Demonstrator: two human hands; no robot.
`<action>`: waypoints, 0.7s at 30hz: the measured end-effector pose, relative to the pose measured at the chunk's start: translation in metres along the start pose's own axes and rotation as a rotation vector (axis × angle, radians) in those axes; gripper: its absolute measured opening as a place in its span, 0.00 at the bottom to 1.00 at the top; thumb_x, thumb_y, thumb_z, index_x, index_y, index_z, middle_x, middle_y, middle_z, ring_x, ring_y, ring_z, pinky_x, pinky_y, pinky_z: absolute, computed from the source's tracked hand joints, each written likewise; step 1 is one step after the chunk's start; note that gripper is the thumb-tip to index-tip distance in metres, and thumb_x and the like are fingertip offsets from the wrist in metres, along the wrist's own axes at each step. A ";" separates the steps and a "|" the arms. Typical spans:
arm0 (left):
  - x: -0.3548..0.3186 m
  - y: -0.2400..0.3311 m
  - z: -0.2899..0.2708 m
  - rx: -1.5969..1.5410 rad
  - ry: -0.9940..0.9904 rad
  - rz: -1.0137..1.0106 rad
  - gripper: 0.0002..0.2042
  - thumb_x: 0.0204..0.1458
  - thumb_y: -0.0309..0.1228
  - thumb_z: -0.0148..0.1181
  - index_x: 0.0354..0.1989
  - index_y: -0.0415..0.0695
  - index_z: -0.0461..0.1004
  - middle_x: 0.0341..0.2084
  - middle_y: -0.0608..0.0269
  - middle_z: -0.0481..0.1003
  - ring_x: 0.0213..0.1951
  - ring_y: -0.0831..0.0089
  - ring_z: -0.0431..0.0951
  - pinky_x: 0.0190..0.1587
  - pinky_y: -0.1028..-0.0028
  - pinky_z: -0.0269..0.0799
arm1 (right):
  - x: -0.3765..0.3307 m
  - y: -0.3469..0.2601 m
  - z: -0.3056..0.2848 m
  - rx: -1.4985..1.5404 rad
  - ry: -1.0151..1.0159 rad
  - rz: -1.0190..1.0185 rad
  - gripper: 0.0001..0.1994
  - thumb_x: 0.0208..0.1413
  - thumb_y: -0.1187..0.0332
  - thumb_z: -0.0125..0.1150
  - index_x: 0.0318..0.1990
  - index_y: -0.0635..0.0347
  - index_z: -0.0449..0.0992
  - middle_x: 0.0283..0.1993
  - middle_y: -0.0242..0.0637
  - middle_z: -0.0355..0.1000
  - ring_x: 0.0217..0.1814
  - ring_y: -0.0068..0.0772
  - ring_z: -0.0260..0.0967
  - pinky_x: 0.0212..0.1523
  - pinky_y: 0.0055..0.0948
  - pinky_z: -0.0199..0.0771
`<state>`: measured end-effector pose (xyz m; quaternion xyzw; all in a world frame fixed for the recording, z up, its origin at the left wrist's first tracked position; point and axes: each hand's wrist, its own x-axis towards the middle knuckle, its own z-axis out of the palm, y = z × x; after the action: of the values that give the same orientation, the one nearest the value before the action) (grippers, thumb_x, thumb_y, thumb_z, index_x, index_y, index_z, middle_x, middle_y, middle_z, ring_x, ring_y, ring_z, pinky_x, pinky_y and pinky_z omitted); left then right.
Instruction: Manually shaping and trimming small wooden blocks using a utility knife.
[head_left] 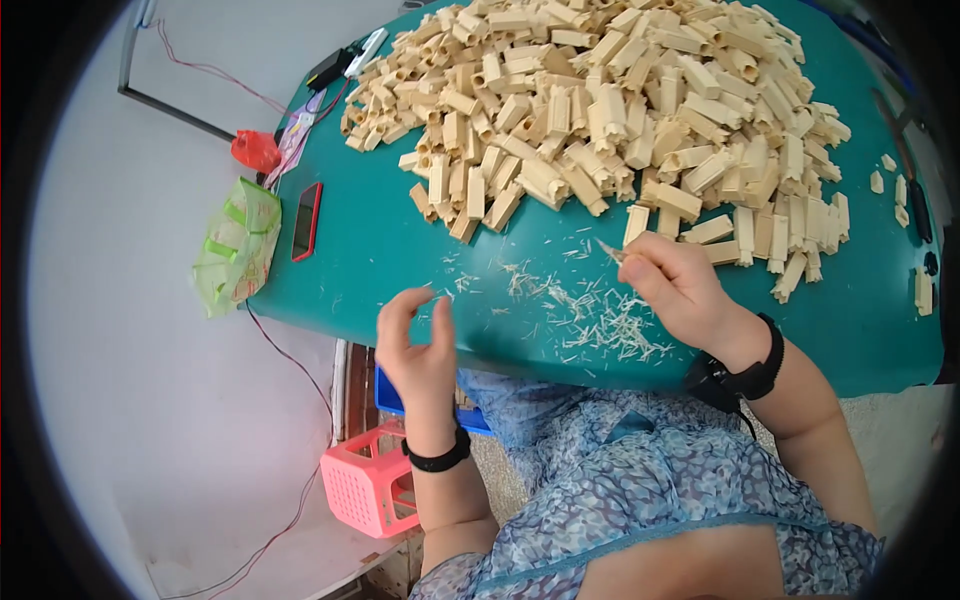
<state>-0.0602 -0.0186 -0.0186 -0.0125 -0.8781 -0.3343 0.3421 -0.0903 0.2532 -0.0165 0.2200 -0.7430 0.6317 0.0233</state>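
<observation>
My right hand [685, 295] is closed on a small pointed blade [608, 250], whose tip points up and left toward the pile; the rest of it is hidden in my fingers. Off to the left, my left hand [415, 345] is raised by the near table edge, thumb and forefinger apart, with nothing visible between them. Thin pale wood shavings [615, 325] lie scattered on the green table between both hands. Beyond them rises a large heap of small hollow wooden blocks [600, 110], many with notched ends. One block [636, 225] stands close to the blade.
A red-edged phone [307, 222] lies on the green tabletop [350, 275] at left. A green-and-white plastic bag [238, 245] and a red bag [256, 150] are at the table's left side. Below are a pink stool [365, 485] and a blue crate [388, 392]. Dark-handled tools [918, 210] lie far right.
</observation>
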 end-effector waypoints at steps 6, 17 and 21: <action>0.038 0.058 0.072 0.111 -0.286 0.267 0.10 0.38 0.27 0.63 0.31 0.40 0.73 0.28 0.58 0.72 0.33 0.63 0.70 0.36 0.70 0.67 | -0.003 -0.006 -0.004 0.031 0.021 -0.055 0.14 0.56 0.60 0.50 0.28 0.62 0.68 0.15 0.32 0.60 0.17 0.20 0.56 0.19 0.22 0.59; 0.061 0.066 0.140 0.261 -0.363 0.282 0.17 0.34 0.33 0.66 0.34 0.42 0.72 0.33 0.55 0.68 0.38 0.58 0.65 0.42 0.65 0.62 | 0.002 -0.007 -0.011 0.020 0.053 -0.070 0.14 0.56 0.59 0.49 0.28 0.62 0.68 0.17 0.34 0.62 0.17 0.24 0.58 0.19 0.23 0.60; 0.053 0.077 0.124 -0.152 -0.385 0.182 0.14 0.35 0.24 0.64 0.32 0.41 0.69 0.30 0.58 0.71 0.37 0.63 0.70 0.40 0.68 0.67 | 0.005 -0.003 -0.013 0.052 0.140 -0.032 0.14 0.56 0.60 0.49 0.28 0.62 0.68 0.16 0.32 0.61 0.17 0.22 0.57 0.19 0.23 0.59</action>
<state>-0.1552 0.1039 -0.0089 -0.1811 -0.8947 -0.3586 0.1952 -0.0965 0.2636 -0.0092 0.1879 -0.7191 0.6643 0.0794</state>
